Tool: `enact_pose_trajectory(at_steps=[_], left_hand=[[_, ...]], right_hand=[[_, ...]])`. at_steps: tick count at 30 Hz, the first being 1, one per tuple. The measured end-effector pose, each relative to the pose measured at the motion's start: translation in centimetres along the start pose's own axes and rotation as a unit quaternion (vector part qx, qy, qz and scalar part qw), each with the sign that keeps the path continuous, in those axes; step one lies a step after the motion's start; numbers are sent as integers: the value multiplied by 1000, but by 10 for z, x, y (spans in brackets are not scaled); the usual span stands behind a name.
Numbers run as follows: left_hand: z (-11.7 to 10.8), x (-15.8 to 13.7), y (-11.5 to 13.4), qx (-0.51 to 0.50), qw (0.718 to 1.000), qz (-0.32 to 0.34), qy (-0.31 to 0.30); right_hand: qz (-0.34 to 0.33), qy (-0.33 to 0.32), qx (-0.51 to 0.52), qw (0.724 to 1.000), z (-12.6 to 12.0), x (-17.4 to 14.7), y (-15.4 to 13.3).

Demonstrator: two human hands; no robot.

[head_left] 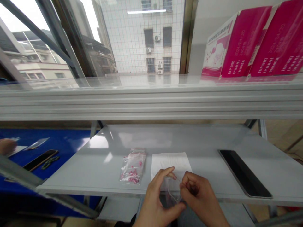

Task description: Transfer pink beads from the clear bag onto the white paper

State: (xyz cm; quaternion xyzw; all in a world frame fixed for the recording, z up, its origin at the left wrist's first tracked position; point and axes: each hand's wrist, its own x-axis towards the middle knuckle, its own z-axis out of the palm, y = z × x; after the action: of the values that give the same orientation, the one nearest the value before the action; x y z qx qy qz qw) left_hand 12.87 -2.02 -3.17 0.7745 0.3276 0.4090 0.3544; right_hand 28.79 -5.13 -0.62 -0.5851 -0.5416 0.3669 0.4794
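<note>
In front of me, at the near edge of the table, a small clear plastic bag (pixel 170 191) is held between my two hands. My left hand (pixel 156 200) curves around it, with the thumb below and the fingers above. My right hand (pixel 201 195) is closed in a pinch at the bag's right edge, where a thin pinkish line shows. What the bag contains, if anything, I cannot make out. Just beyond my hands lies a white sheet of paper (pixel 169 160). Left of it is a stack of clear zip bags (pixel 134 165) with small pink pieces inside.
A black phone (pixel 245 173) lies on the white table (pixel 201 138) at right. A raised shelf (pixel 146 104) crosses ahead, bearing pink boxes (pixel 246 44) at right. On a blue table (pixel 78 138) at left are another phone (pixel 40 160), a bracelet-like string (pixel 50 162) and another person's hand (pixel 7 146).
</note>
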Motion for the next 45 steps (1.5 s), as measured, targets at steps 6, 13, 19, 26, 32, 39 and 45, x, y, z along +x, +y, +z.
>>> enact_pose_trajectory(at_steps=[6,13,19,26,32,39,45], left_hand=[[-3,10,-3,-6,1000,18,-25],[-5,16,-5,-106,994,32,23],[-16,39,-12,-125,991,-37,-9],[-19,100,-25,201,972,21,-116],[-5,121,-42,299,933,23,-199],[3,127,-39,352,906,24,-233],[8,128,-36,375,895,28,-238]], right_hand=[[14,-8,32,999,0,3,0],[-2,-22,73,997,-1,1,6],[-129,138,-99,977,-10,11,31],[-153,100,-441,879,-7,36,75],[-55,15,-517,854,1,38,78],[-33,-6,-514,857,-1,39,69],[-39,4,-510,859,0,37,68]])
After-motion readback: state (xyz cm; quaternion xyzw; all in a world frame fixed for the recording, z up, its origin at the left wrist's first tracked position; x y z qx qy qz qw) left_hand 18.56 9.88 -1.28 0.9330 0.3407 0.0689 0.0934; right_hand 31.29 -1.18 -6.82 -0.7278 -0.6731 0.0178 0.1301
